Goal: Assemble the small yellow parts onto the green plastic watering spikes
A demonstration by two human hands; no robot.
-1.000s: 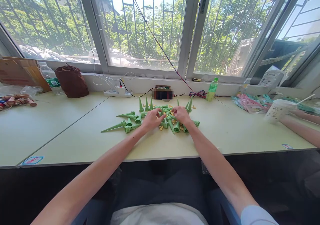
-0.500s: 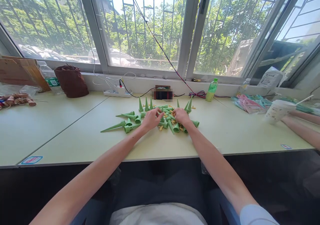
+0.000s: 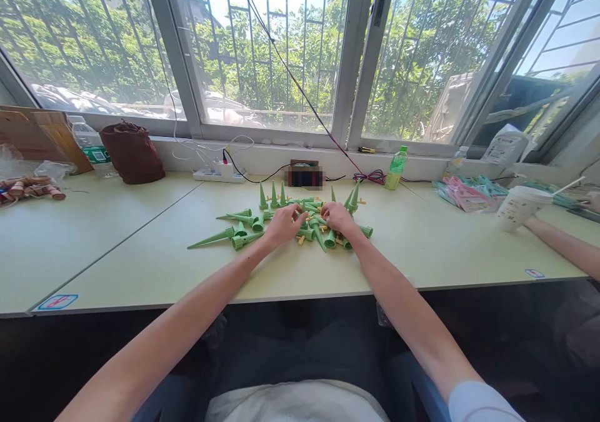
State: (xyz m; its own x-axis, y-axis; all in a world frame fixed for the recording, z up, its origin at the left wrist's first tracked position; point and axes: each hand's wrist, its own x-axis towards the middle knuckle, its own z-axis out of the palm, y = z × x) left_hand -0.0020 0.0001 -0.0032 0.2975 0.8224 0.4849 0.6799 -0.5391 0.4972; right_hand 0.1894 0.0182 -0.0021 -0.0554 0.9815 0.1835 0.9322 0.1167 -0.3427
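Over a pile of green plastic watering spikes (image 3: 210,238), both my hands work close together. My left hand (image 3: 285,223) is closed, thumb and fingers curled about a green spike (image 3: 304,207) that is mostly hidden. To its right, my right hand (image 3: 339,217) pinches at its fingertips a small yellow valve (image 3: 323,211), partly covered by the fingers. Several spikes lie on their sides around the hands, some with open caps facing me. A few stand upright behind, such as one spike (image 3: 262,197) at the left. Another yellow valve (image 3: 300,240) lies in front of the pile.
A power strip (image 3: 213,175), a blurred dark device (image 3: 304,175) and a green bottle (image 3: 396,169) line the window side. A brown bag (image 3: 132,153) stands at left. At right are a white cup (image 3: 522,208), pink and teal items (image 3: 469,194) and another person's arm (image 3: 562,242).
My hands stay almost in place, with only a slight shift of the right fingers. At the right, the other person's arms have moved, one reaching farther back.
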